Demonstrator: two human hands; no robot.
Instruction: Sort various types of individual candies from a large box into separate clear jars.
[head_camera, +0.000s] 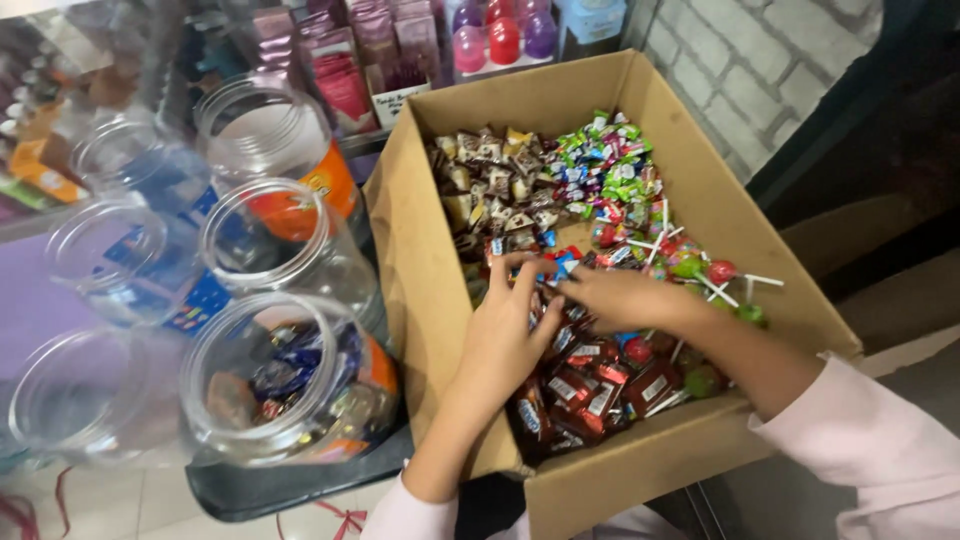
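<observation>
1. A cardboard box (690, 190) sits open at the right, tilted toward the person, holding sorted heaps of wrapped sweets.
2. The left hand (505, 325) reaches into the box, fingers spread and curled down onto the red-wrapped candies (590, 385) near the front wall; whether it grips any I cannot tell.
3. The right hand (620, 298) lies just beside it, fingers bent over the same pile, touching the left fingertips; its grasp is hidden too.
4. Lollipops (715, 275) with white sticks lie at the right side of the box, green-wrapped sweets (610, 165) at the back, brown-and-cream ones (490, 185) at the back left.
5. Left of the box, clear plastic jars (270, 235) stand open-mouthed on a dark tray (260, 490); the nearest jar (285, 385) holds some wrapped candies.
6. Behind them, a shelf carries pink packets (345, 70) and coloured egg-shaped items (503, 40).
7. A grey brick wall (750, 70) rises at the upper right; pale tiled floor (120, 505) shows below the tray.
</observation>
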